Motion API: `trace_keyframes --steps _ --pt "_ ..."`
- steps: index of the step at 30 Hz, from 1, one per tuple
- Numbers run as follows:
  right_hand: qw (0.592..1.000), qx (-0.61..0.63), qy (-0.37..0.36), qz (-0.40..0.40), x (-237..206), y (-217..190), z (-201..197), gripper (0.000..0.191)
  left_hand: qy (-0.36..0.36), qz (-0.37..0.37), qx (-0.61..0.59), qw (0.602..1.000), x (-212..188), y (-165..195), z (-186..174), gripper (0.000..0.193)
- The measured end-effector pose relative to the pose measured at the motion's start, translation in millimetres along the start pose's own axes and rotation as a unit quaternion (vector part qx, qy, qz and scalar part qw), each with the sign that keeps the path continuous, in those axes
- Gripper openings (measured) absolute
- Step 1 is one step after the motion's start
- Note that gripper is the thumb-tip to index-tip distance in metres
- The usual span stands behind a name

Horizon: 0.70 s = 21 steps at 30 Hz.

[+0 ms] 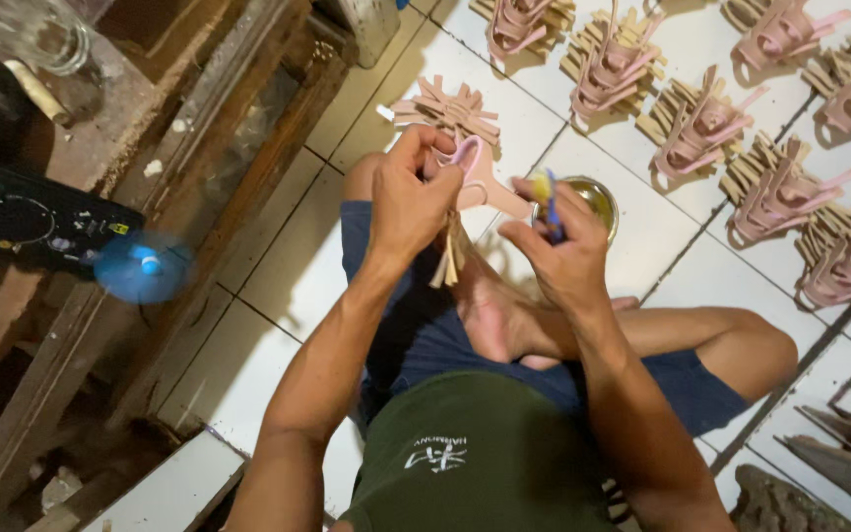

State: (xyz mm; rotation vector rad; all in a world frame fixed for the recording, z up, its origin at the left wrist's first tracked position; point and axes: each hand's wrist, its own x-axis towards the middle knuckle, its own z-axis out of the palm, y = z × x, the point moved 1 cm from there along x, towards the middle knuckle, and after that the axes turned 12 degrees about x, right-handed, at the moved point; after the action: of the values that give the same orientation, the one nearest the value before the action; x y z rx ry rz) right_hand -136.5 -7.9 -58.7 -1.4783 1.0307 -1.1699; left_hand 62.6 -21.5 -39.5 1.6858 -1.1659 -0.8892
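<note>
— What are the hands doing?

— A person sits cross-legged on a white tiled floor [278, 266]. The left hand [408, 202] is closed around a pink, loop-shaped strap piece [480, 177], held over the lap with pale strips [450, 258] hanging beneath the fist. The right hand [565, 258] pinches a small blue-and-yellow tool [547, 202] between thumb and fingers, its tip just beside the pink piece.

— And around them?

— A small round tin [598, 200] stands on the floor just beyond the right hand. Rows of finished pink and tan pieces [701, 123] lie across the tiles ahead; one more cluster [450, 108] sits near the left hand. To the left, a small blue fan [142, 266] spins beside a black device [27, 217] on rough wooden framing [238, 128].
</note>
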Motion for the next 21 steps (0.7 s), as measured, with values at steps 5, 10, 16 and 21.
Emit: trace_keyframes --steps 5,10,16,21 --pt "0.98 0.108 0.026 0.164 5.9 -10.5 -7.7 0.019 0.083 0.191 0.031 0.978 -37.6 13.5 -0.4 0.027" --pt "0.984 0.083 -0.06 0.146 10.5 -21.3 -39.6 0.014 -0.095 0.091 0.021 0.991 -48.3 18.3 -0.9 0.023" --pt "0.994 -0.066 0.007 -0.084 5.1 -45.8 -43.0 0.026 -0.174 0.014 -0.068 0.982 -37.0 15.9 13.0 0.024" --pt "0.978 -0.117 -0.033 -0.171 2.6 -56.5 -32.0 0.026 -0.129 0.06 -0.116 0.983 -47.0 24.5 36.9 0.024"
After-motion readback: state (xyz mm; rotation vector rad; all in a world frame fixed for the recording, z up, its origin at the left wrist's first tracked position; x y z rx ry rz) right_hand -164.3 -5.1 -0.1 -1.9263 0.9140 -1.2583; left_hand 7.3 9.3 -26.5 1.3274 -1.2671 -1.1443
